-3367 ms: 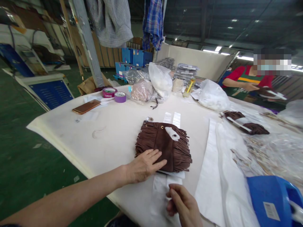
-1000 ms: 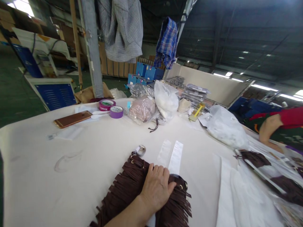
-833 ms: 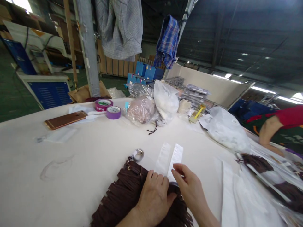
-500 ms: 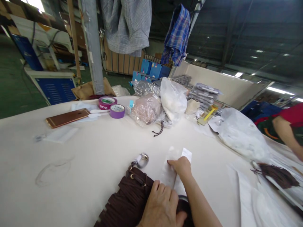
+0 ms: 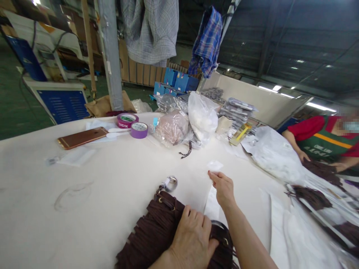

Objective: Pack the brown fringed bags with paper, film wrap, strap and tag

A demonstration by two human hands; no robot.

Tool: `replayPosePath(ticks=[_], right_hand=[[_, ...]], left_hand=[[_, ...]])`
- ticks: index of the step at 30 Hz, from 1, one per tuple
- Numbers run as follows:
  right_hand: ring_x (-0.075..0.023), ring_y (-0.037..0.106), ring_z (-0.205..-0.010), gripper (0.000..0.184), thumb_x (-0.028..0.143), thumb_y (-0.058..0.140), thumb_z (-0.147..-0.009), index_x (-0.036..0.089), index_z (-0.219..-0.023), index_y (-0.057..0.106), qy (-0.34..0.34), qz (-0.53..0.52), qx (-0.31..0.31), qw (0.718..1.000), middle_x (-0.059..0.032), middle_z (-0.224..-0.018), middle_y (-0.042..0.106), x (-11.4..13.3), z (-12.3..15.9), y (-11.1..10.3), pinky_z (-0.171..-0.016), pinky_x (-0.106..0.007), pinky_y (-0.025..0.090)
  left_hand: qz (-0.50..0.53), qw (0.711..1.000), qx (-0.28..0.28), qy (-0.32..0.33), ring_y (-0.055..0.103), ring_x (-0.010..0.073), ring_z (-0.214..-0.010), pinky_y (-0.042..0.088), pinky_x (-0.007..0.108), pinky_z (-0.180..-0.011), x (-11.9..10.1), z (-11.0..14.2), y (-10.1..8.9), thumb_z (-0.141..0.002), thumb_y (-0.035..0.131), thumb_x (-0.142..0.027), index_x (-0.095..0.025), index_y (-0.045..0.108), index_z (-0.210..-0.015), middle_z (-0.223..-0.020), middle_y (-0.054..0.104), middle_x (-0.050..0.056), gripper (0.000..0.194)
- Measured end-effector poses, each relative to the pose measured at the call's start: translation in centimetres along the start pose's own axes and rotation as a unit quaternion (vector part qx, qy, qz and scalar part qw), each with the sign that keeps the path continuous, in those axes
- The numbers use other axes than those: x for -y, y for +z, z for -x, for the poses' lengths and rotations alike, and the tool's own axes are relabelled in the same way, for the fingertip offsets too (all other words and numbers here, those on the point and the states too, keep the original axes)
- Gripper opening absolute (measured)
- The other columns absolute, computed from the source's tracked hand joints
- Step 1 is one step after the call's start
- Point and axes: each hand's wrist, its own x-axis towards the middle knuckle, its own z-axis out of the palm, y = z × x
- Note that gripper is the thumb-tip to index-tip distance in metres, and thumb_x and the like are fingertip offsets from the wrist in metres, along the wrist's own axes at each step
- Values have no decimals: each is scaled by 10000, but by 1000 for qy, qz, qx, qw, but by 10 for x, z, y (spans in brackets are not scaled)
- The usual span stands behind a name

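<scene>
A dark brown fringed bag (image 5: 146, 231) lies at the near edge of the white table, with a metal ring (image 5: 172, 183) wrapped partly in white at its upper corner. My left hand (image 5: 193, 235) grips the bag's upper edge, fingers bent over it and thumb to the right. Beyond it my right hand (image 5: 224, 188) is pinched on a small thin translucent white piece (image 5: 215, 165), perhaps film or paper. A white paper strip (image 5: 212, 203) runs from below that hand down to the bag. Its lower end is hidden behind the bag and my left hand.
Tape rolls (image 5: 139, 130) and a phone (image 5: 82, 138) lie at the back left. Plastic-wrapped bundles (image 5: 172, 127) and a yellow-bladed cutter (image 5: 241, 133) are behind. Right are a large white plastic bag (image 5: 276, 153) and a co-worker (image 5: 327, 140) handling brown material.
My right hand has moved slightly away from me, carrying the thin translucent piece off the white strip. My left hand stays on the bag. More of the co-worker has come into view.
</scene>
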Motion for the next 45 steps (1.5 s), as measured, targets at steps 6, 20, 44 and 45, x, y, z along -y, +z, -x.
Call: replayPosePath(ticks=[6,20,44,45], right_hand=[[-73,305,-506,261,399,713,-555,157,-572,616,-57,-25,-1,998,68,-502,426,36,22,-10,-495,-236,265],[-153,572,-740,114,244,581,-779,219,-796,691,-278,116,65,951,-34,-784,620,35,179,-44,-638,-243,472],[-171,591,-787,408,-19,374,-715,189,-970,615,-514,236,9,825,-65,-813,637,4,242,-28,-693,-297,523],[-171,591,-792,397,-18,376,-724,185,-970,613,-516,240,8,822,-67,-811,639,1,245,-28,-695,-293,523]], left_hand=[[-34,999,-38,5,493,257,-911,304,496,-934,-5,3,-3,-767,589,-462,-122,556,-937,-915,573,80,381],[-44,996,3,72,412,270,-1166,389,408,-941,-2,65,-22,-823,507,-180,-76,431,-1213,-1232,484,158,411],[-34,974,192,116,502,246,-1087,360,448,-943,22,34,-51,-783,471,-138,-181,410,-1215,-1136,571,102,438],[-33,975,186,116,515,247,-1066,370,441,-932,22,34,-49,-785,489,-166,-179,413,-1210,-1135,571,105,431]])
